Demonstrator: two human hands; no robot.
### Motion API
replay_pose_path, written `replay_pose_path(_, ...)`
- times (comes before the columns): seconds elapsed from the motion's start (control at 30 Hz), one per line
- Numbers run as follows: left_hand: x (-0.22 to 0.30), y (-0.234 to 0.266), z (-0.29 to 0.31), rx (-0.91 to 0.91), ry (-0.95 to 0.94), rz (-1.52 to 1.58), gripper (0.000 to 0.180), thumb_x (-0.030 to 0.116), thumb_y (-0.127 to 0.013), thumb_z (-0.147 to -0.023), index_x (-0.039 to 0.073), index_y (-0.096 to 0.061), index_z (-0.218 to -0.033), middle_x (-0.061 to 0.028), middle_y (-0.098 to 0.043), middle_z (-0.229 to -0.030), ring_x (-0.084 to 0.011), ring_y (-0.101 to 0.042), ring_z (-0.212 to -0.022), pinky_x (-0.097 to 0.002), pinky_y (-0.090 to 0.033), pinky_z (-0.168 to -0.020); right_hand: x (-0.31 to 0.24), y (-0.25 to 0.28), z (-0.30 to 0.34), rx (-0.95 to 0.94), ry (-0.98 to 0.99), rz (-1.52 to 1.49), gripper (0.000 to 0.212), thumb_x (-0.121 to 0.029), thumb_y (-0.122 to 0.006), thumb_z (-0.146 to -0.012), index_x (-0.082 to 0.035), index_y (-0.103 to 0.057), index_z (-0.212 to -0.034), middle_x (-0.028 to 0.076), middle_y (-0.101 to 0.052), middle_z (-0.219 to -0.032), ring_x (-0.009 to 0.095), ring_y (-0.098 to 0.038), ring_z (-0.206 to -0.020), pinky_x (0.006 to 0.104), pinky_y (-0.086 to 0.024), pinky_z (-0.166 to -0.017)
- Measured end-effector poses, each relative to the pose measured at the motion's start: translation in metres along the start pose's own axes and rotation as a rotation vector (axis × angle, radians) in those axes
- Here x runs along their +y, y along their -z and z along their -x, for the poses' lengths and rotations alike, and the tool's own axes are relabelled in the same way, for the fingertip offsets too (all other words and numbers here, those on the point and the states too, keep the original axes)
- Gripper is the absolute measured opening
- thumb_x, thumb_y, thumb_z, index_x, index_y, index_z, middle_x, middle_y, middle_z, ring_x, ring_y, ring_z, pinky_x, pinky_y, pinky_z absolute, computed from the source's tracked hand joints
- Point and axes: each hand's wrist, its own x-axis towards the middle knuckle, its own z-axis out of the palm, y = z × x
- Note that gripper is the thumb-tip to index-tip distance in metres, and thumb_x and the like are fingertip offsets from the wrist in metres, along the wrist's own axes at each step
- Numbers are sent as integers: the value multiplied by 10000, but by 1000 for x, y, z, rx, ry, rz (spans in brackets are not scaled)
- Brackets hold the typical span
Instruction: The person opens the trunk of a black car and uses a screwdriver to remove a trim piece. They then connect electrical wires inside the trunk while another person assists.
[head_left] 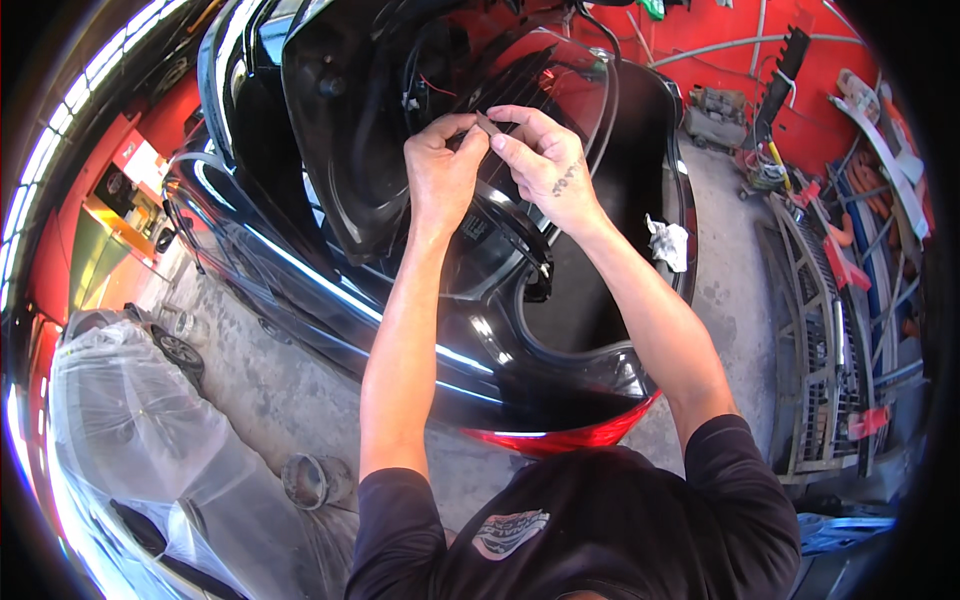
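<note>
My left hand (pixel 441 165) and my right hand (pixel 549 168) are raised together, thumbs and fingertips pinched close. Between them is a small, thin grey-brown strip (pixel 487 124), partly covered by the fingers; its exact kind cannot be made out. Both hands are in front of the raised dark lid (pixel 345 110) of a glossy black car (pixel 300 275). Just beyond my left hand, a thin red wire (pixel 436 87) and a dark cable with a pale connector (pixel 411 102) hang by the lid. Below the hands lies the car's open rear, with a red tail light (pixel 580 425) nearest me.
A crumpled white cloth or paper (pixel 667 244) rests on the car's right edge. Grilles and other car parts (pixel 815 340) stand along the right wall. On the left are a plastic-covered car (pixel 150 420), a bucket (pixel 308 481) and a wheel (pixel 178 347) on the concrete floor.
</note>
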Motion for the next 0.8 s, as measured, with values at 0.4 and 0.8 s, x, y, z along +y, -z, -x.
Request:
replay_pose_path(0.4,4,2,1,-22,61,-70,181,78,-717,-924,-54,-759,-1042,1,-729,-870,-35,-591,-791,-217,-474,-720,18,-11,-2,180,278,312,349,-186,-693,-1008,-35,-659,-1321,-19,-661,-833,13,-472,-598,223,-368,-492)
replay_pose_path(0.8,-3,0,-2,-7,-40,-5,185,67,-725,-918,-78,-744,-1031,-36,-716,-848,-69,-607,-787,-258,-490,-707,0,2,-3,27,60,32,365,-171,-695,-1005,12,-640,-1315,-27,-606,-802,10,-452,-576,207,-344,-462)
